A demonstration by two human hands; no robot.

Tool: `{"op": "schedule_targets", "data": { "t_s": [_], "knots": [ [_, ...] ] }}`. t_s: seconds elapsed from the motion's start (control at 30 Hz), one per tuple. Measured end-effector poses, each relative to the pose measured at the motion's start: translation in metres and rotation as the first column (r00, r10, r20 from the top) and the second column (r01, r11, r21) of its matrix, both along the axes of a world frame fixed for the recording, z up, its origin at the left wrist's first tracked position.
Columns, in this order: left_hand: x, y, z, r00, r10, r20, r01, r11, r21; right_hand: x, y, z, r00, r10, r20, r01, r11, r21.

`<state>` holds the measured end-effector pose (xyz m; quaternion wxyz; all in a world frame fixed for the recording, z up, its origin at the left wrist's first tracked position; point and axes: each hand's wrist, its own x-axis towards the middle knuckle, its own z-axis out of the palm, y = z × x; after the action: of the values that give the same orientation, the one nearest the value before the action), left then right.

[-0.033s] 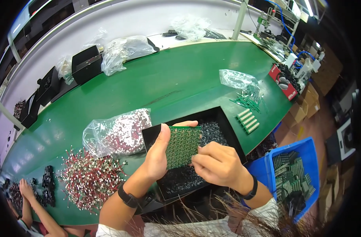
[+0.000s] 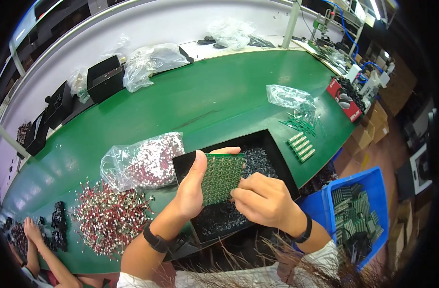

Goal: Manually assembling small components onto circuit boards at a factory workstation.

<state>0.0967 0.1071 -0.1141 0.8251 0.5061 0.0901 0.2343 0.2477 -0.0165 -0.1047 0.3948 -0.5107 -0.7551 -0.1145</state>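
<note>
My left hand (image 2: 191, 185) grips a green circuit board panel (image 2: 222, 180) by its left side, thumb in front and fingers behind. Rows of small parts cover the panel's face, and it is tilted up over a black tray (image 2: 283, 168). At the panel's right edge is my right hand (image 2: 265, 199), its fingers curled and pinched together. Whatever sits between those fingertips is too small or too hidden to make out. Loose small dark and clear pieces (image 2: 260, 162) lie in the tray beneath both hands.
Left of the tray are a pile of red wires with white connectors (image 2: 111, 216) and a plastic bag (image 2: 154, 161) of similar parts. White-studded strips (image 2: 302, 146) lie right. A blue bin (image 2: 383, 211) holds boards. Another person's hands (image 2: 32, 230) are far left.
My right hand has shifted very slightly left along the panel's edge. The left hand and the panel stay in place.
</note>
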Motion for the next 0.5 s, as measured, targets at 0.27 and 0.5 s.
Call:
{"op": "schedule_targets", "data": {
  "t_s": [0.27, 0.5],
  "knots": [
    [-0.001, -0.002, 0.003, 0.996, 0.009, -0.084, -0.002, 0.996, 0.087, -0.007, 0.002, -0.004, 0.997, 0.050, 0.057, -0.048, 0.998, -0.033],
    [-0.003, 0.002, 0.002, 0.995, -0.019, -0.097, 0.021, 1.000, 0.023, 0.017, -0.010, 0.002, 0.986, 0.022, -0.166, -0.023, 1.000, -0.006]
  ]
}}
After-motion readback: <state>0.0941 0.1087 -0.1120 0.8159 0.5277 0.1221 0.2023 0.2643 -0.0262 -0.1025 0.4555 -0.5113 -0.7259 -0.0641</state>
